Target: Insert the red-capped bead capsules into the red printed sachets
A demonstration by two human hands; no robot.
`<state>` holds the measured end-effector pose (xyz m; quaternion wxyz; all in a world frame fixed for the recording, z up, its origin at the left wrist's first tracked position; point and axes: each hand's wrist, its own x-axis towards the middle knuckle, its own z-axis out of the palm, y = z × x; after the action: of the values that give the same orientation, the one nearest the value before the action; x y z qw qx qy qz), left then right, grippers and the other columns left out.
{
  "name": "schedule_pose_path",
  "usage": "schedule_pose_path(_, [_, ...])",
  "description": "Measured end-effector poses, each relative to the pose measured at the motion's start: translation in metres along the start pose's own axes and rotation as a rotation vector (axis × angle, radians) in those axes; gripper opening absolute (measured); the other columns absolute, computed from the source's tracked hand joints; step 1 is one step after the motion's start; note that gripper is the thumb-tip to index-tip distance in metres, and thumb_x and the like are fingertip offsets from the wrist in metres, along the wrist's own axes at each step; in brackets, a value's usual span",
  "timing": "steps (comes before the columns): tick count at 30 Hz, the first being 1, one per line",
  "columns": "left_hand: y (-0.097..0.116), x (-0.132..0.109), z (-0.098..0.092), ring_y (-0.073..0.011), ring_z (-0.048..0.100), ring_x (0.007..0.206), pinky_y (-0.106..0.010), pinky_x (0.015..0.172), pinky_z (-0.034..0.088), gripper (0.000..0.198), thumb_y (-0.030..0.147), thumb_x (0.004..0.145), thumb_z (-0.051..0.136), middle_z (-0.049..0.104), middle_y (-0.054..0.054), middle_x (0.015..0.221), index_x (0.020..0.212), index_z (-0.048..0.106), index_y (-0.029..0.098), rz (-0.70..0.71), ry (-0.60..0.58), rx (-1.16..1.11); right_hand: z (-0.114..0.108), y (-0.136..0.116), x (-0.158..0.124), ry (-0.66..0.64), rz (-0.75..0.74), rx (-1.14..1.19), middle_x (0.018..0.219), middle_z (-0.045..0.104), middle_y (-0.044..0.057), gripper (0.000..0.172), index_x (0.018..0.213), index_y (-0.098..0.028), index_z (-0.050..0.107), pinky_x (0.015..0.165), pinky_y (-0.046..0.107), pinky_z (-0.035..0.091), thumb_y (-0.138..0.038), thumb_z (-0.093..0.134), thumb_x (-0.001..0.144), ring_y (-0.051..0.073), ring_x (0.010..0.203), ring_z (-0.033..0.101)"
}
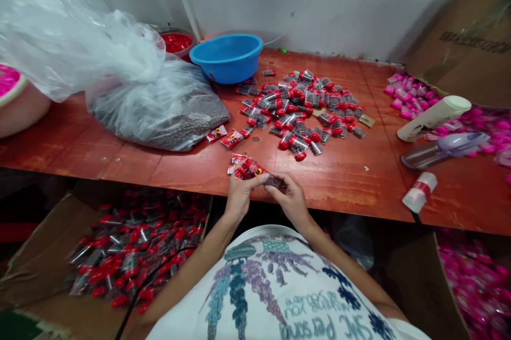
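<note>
Holding: both my hands meet at the table's near edge, closed on one small job.
Left hand (238,195): fingers pinched around a red label sticker (250,170), which sticks up just beyond my fingertips.
Right hand (292,199): thumb and fingers gripping a small dark-filled tube (273,181), its end touching the sticker.
Beyond my fingers: a pile of red-capped tubes (303,108) on the wooden table (351,175), a blue bowl (227,57) farther back.
Left of my fingers: loose stickers (223,137) beside a clear bag of dark beads (167,111).
Below my left hand: a cardboard box of finished tubes (131,244).
Right of my fingers: pink tubes (411,96), well apart.
</note>
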<state>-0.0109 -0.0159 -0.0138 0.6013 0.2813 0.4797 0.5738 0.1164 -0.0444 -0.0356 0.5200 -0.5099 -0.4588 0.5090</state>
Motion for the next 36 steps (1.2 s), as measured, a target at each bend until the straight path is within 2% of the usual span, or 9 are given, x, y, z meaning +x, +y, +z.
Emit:
schedule_pose_path(5, [0.001,-0.002,-0.001,-0.0127,0.061,0.066,-0.025,0.066,0.049,0.037,0.012,0.054,0.081,0.066,0.001,0.076,0.087,0.064,0.016,-0.12,-0.122,-0.011,0.003,-0.002,0.003,-0.021,0.173,0.29,0.081,0.062,-0.003,0.047,0.108,-0.028,0.059,0.062,0.028,0.053,-0.028,0.076,0.065,0.015,0.072,0.06])
schedule_pose_path(8, [0.003,-0.001,-0.004,-0.0129,0.062,0.07,-0.024,0.069,0.049,0.038,0.012,0.054,0.082,0.067,0.0,0.079,0.088,0.064,0.016,-0.165,-0.149,-0.052,-0.002,-0.003,0.006,-0.076,0.173,0.331,0.086,0.064,-0.003,0.056,0.114,-0.029,0.059,0.071,0.029,0.053,-0.025,0.078,0.062,0.015,0.078,0.061])
schedule_pose_path(12, [0.001,0.001,-0.007,-0.0113,0.062,0.07,-0.023,0.071,0.05,0.032,0.013,0.058,0.08,0.067,0.001,0.078,0.087,0.065,0.016,-0.131,-0.125,-0.079,-0.012,0.001,0.009,-0.168,0.188,0.305,0.093,0.068,0.0,0.046,0.11,-0.025,0.063,0.074,0.03,0.053,-0.028,0.076,0.065,0.015,0.078,0.062])
schedule_pose_path(19, [-0.014,-0.001,-0.001,-0.0156,0.066,0.072,-0.026,0.071,0.052,0.026,0.013,0.058,0.079,0.07,-0.004,0.079,0.08,0.066,0.012,-0.205,-0.157,-0.086,-0.014,0.013,0.011,-0.08,0.179,0.208,0.076,0.066,-0.002,0.03,0.087,-0.021,0.062,0.061,0.026,0.052,-0.029,0.077,0.062,0.013,0.064,0.06])
schedule_pose_path(22, [-0.016,0.002,-0.004,-0.0186,0.068,0.077,-0.031,0.075,0.054,0.032,0.011,0.06,0.078,0.071,-0.008,0.087,0.089,0.067,0.012,-0.318,-0.125,-0.155,-0.032,0.016,0.013,0.008,0.175,0.139,0.074,0.064,-0.002,0.033,0.088,-0.021,0.059,0.055,0.026,0.049,-0.033,0.076,0.062,0.014,0.062,0.059])
schedule_pose_path(25, [-0.016,0.006,-0.012,-0.0222,0.068,0.079,-0.038,0.075,0.056,0.038,0.008,0.063,0.073,0.071,-0.011,0.092,0.099,0.064,0.013,-0.409,-0.07,-0.21,-0.072,0.021,0.012,0.199,0.156,-0.019,0.075,0.064,0.0,0.037,0.092,-0.02,0.058,0.051,0.025,0.045,-0.039,0.074,0.065,0.015,0.062,0.058])
schedule_pose_path(30, [-0.019,0.009,-0.015,-0.0203,0.068,0.072,-0.038,0.071,0.058,0.036,0.006,0.063,0.072,0.071,-0.009,0.084,0.097,0.065,0.012,-0.416,-0.033,-0.197,-0.124,0.021,0.006,0.49,0.024,-0.656,0.096,0.061,0.009,0.041,0.102,-0.018,0.064,0.071,0.037,0.047,-0.045,0.066,0.072,0.021,0.076,0.058])
schedule_pose_path(32, [-0.023,0.009,-0.009,-0.0186,0.068,0.07,-0.035,0.07,0.058,0.032,0.006,0.061,0.074,0.07,-0.007,0.081,0.091,0.066,0.012,-0.408,-0.023,-0.197,-0.113,0.016,0.004,0.464,-0.093,-0.738,0.107,0.057,0.011,0.041,0.108,-0.019,0.063,0.077,0.038,0.047,-0.044,0.063,0.076,0.021,0.083,0.056])
schedule_pose_path(36, [-0.029,0.011,0.004,-0.0148,0.066,0.064,-0.027,0.065,0.056,0.025,0.008,0.055,0.08,0.069,-0.005,0.073,0.076,0.067,0.01,-0.373,-0.036,-0.178,-0.054,0.013,0.007,0.077,-0.148,-0.436,0.096,0.062,0.005,0.032,0.11,-0.022,0.062,0.069,0.029,0.049,-0.036,0.06,0.081,0.016,0.075,0.057])
